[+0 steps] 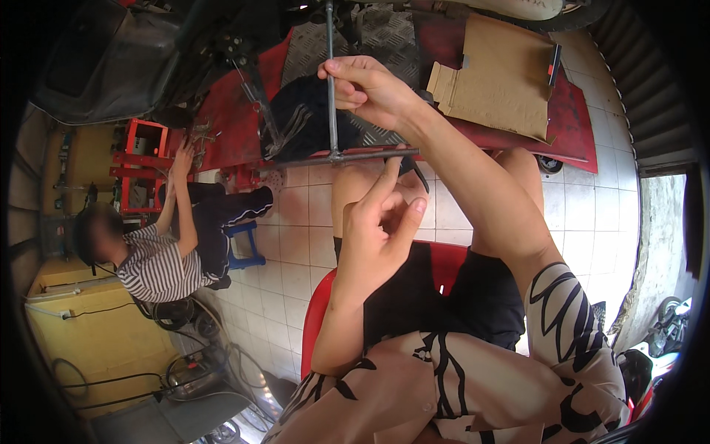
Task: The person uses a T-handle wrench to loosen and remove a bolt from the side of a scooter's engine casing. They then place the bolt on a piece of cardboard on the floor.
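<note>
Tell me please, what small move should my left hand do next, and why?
Probably push the crossbar round gently with the left hand: its index finger appears to meet the bar near one end, while the right hand holds the upright shaft and could steady it.

Strong light from the right washes the white square-tiled floor (599, 203) near the red metal surface's (577, 126) right corner. Beyond the surface's left end, the dark motorcycle body (92, 66) sinks into shadow. The grey T-shaped metal bar (333, 129) looks fairly sharp; a co-worker's head (100, 233) is blurred. Fisheye distortion bends the grey corrugated shutter (629, 66); corners go black.
</note>
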A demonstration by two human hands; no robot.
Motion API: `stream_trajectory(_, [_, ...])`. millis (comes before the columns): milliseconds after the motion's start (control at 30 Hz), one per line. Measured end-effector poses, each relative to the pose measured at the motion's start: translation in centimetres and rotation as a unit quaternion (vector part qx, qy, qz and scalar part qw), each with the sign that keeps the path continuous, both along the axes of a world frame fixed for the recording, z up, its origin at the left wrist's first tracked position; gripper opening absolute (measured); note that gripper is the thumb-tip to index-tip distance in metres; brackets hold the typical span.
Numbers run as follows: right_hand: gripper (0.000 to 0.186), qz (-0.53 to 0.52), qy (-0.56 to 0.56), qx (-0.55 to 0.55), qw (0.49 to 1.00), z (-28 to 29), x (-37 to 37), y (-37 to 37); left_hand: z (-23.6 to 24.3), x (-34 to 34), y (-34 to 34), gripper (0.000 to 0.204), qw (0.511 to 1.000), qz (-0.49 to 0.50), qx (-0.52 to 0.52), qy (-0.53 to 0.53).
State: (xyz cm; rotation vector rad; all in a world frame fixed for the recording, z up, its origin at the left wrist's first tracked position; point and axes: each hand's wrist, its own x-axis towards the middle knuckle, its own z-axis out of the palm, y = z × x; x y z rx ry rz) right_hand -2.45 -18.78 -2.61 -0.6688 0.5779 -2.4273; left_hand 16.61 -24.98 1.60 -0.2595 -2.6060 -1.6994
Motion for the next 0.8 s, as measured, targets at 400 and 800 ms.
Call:
stream_trajectory(400, [0.021, -0.021, -0.016, -0.004, 1.000, -0.5, -0.6, 0.2, -1.2, -0.4, 0.2, 0.068, 0.998, -0.014, 0.009, 0.066])
stream_trajectory(800, [0.020, -0.027, -0.033, -0.010, 0.999, -0.1, -0.5, 0.2, -0.5, -0.2, 0.9, 0.063, 0.995, 0.038, 0.092, -0.006])
